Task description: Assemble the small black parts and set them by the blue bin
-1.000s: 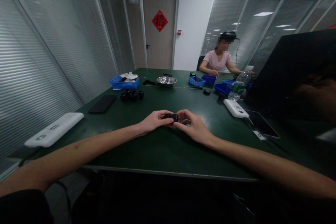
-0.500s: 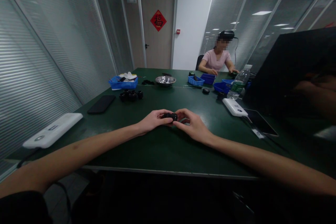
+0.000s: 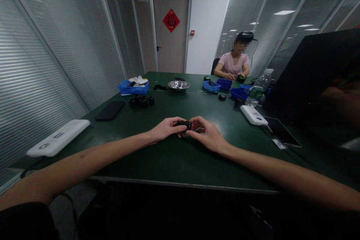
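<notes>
A small black cylindrical part (image 3: 185,124) lies across between my two hands, just above the green tabletop (image 3: 157,161). My left hand (image 3: 165,129) is closed around its left side, with the thumb along the front. The fingertips and thumb of my right hand (image 3: 206,133) curl around its right end in a loose pinch. My fingers cover much of the part, so its exact kind does not show. Beyond my left hand stands a cluster of several short black round parts (image 3: 143,101), similar in colour.
Left are a black phone (image 3: 110,110) and a white power bank (image 3: 59,137). Behind stand a blue basket (image 3: 133,88) and a metal bowl (image 3: 179,86). To the right are a water bottle (image 3: 258,88), another power bank (image 3: 254,115) and a tablet (image 3: 282,131). A co-worker (image 3: 233,62) sits across.
The view has shifted slightly, and my hands keep nearly the same hold on the black part. Across the table, the co-worker's hand with a dark object has moved inward.
</notes>
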